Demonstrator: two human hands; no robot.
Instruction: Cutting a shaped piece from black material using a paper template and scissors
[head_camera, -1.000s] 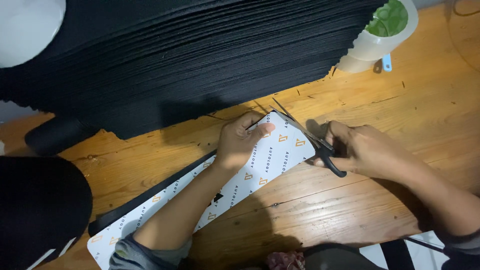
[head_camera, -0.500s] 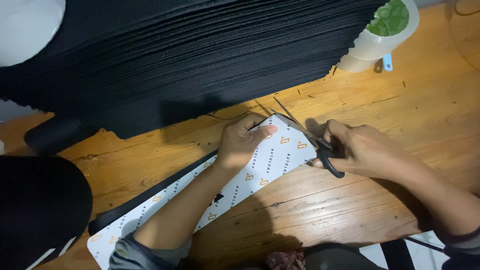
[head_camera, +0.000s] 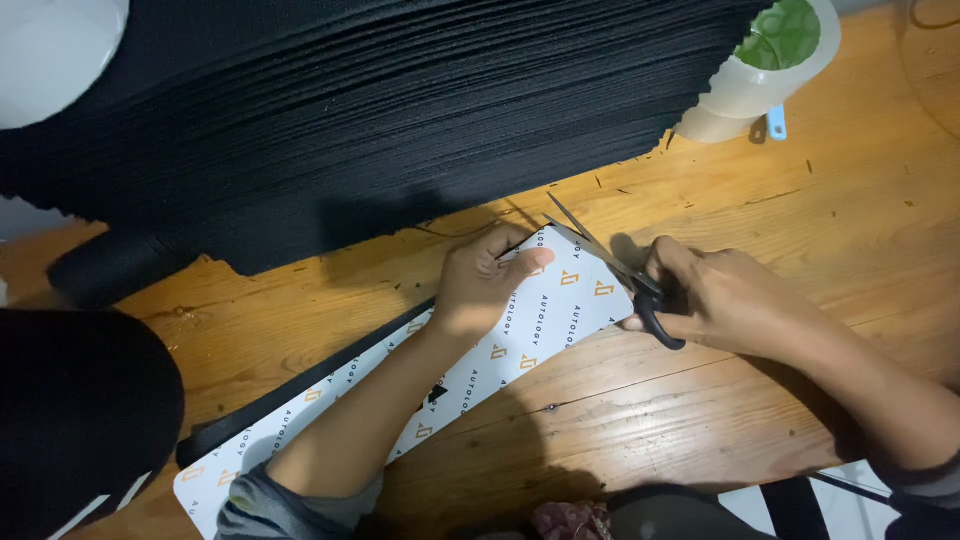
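A long white card strip (head_camera: 540, 325) with small orange marks lies slantwise on the wooden table (head_camera: 700, 420), on top of a black strip (head_camera: 300, 385) that shows along its upper edge. My left hand (head_camera: 485, 285) presses down on the strip's upper right end, fingers spread over it. My right hand (head_camera: 725, 300) holds black-handled scissors (head_camera: 620, 275). Their blades are apart at the strip's rounded right end, tips pointing up and left.
A thick stack of black sheets (head_camera: 400, 100) fills the back of the table. A roll of pale tape (head_camera: 765, 65) stands at the back right. Another black pile (head_camera: 70, 420) sits at the left. Small black scraps dot the wood.
The scissors have shifted slightly along the strip's end. My left hand stays pressed in the same place.
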